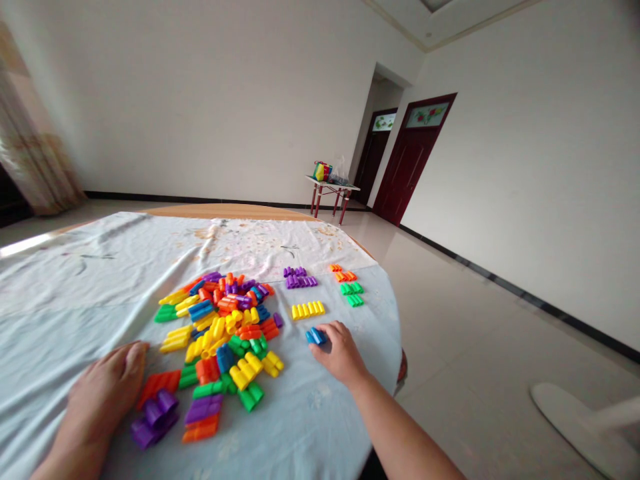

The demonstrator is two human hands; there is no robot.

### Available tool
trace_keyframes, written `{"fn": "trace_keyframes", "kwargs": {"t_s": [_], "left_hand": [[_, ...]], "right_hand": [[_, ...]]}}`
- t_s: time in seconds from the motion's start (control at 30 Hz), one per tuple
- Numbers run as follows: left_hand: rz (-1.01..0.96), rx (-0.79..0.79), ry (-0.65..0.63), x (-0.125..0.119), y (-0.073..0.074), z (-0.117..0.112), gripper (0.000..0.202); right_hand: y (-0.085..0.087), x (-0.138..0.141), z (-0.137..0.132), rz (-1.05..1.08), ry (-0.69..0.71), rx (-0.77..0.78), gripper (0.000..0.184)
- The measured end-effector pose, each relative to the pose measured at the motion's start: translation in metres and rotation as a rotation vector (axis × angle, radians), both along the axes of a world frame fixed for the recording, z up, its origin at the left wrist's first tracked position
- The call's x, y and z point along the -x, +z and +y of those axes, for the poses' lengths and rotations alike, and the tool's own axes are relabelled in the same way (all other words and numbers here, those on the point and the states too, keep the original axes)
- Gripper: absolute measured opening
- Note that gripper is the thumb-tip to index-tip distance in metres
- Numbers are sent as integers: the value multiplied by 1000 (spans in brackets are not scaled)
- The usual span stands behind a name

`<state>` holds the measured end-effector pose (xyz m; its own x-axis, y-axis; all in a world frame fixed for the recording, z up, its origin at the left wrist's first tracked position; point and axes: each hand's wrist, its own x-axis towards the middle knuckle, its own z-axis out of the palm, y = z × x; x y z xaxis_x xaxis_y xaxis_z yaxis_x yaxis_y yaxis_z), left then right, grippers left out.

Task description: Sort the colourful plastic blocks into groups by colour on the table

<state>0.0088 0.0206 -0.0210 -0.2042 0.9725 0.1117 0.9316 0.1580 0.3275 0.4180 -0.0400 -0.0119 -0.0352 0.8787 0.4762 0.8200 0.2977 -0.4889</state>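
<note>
My right hand (341, 357) is closed in a pinch on a blue toy building block (315, 337) made of joined tubes, low at the table's right side. Just beyond it lies a row of yellow blocks (309, 310). My left hand (107, 390) lies on the cloth at the left, fingers extended, nothing seen in it. Its fingertips are beside a long orange block (159, 385), and purple blocks (156, 419) sit just below that. Between the hands spreads a mixed pile of yellow, orange, green, blue and purple blocks (215, 337).
Purple blocks (301, 281), orange blocks (345, 276) and green blocks (352, 289) lie in small groups at the right. A pale floral tablecloth (145, 257) covers the rounded table. Beyond stands a small table (333, 184) with bags; a white base (580, 420) is on the floor.
</note>
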Motion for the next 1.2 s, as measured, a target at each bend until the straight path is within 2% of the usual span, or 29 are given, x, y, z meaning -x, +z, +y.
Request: {"fn": "trace_keyframes", "kwargs": {"t_s": [0.1,0.33,0.63,0.87,1.03,1.2], "left_hand": [[1,70,4,-2,3,-1,69],[-24,103,26,-5,7,-2,69],[-20,68,12,-6,7,-2,64],[-27,-7,6,-1,2,-1,58],[-52,18,8,0,0,0,60],[-61,33,13,0,1,0,62]], "right_hand": [[0,2,0,-8,-4,8,27],[-2,2,-3,-22,-8,27,27],[0,3,-3,-31,-15,23,27],[-5,1,-2,68,11,-16,25],[4,-10,19,93,-30,-50,27],[19,-12,58,-52,3,-2,35]]}}
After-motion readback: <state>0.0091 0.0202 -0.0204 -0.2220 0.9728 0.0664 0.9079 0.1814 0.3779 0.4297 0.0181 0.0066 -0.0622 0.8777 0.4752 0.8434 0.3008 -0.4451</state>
